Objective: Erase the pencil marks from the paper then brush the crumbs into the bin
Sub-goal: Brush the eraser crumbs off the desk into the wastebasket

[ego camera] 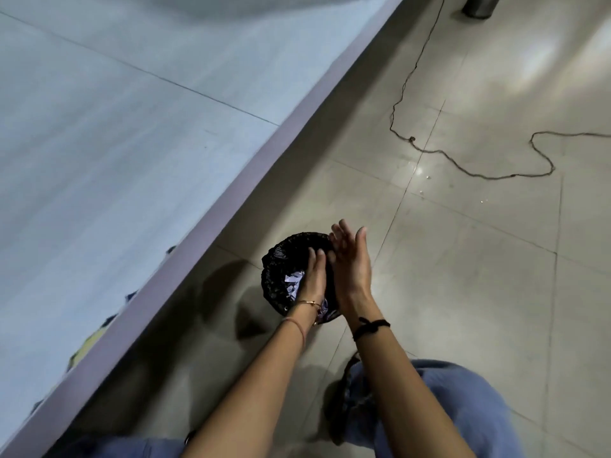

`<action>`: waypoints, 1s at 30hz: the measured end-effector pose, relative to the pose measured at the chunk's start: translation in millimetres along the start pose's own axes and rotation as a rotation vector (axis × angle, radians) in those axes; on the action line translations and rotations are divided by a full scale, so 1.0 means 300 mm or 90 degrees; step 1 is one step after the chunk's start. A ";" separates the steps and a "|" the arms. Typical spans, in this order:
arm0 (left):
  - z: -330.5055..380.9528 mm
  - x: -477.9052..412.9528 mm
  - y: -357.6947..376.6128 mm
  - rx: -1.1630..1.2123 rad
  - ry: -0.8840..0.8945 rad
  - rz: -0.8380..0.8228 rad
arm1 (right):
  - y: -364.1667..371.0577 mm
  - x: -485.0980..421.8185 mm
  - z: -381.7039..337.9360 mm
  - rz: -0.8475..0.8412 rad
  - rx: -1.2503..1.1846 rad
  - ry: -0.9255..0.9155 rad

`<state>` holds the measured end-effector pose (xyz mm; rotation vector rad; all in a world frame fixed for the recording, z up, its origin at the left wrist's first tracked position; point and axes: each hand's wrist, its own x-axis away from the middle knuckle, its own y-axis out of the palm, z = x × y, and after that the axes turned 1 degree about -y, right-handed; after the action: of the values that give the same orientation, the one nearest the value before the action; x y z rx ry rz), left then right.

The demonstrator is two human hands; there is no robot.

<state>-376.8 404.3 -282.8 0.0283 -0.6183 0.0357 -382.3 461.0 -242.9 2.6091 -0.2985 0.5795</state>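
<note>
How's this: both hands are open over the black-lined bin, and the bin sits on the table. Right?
No. The head view shows the bin on the floor beside the table, not on it. The left hand and right hand are open over it.

A pale grey counter (115, 133) with a lavender edge runs left of the fingers (344, 234) and beyond them. A yellow and dark thing (87, 342) lies at that edge, nearer than the fingers. Beyond them to the right, a thin cord (476, 173) loops across the tiled floor (479, 292), with white specks (426, 176) just beside it. Far beyond stands a dark cylinder (477, 6).
</note>
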 end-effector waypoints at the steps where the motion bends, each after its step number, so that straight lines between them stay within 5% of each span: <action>1: 0.027 0.037 -0.015 0.022 0.003 0.037 | 0.006 0.032 -0.053 -0.006 0.049 -0.047; 7: 0.263 0.357 -0.059 0.123 0.230 0.010 | 0.111 0.267 -0.277 0.023 0.155 -0.292; 12: 0.432 0.653 -0.192 0.119 0.424 0.086 | 0.282 0.499 -0.389 -0.109 0.158 -0.435; 20: 0.471 1.004 -0.567 0.133 0.520 0.306 | 0.629 0.771 -0.320 -0.330 0.208 -0.379; 30: 0.246 1.369 -1.070 0.037 0.439 0.655 | 0.950 1.090 0.026 -0.568 0.349 -0.291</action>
<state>-71.8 91.2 10.5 -0.2408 0.1133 1.0189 -174.3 171.7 4.3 2.9506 0.9821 -0.2964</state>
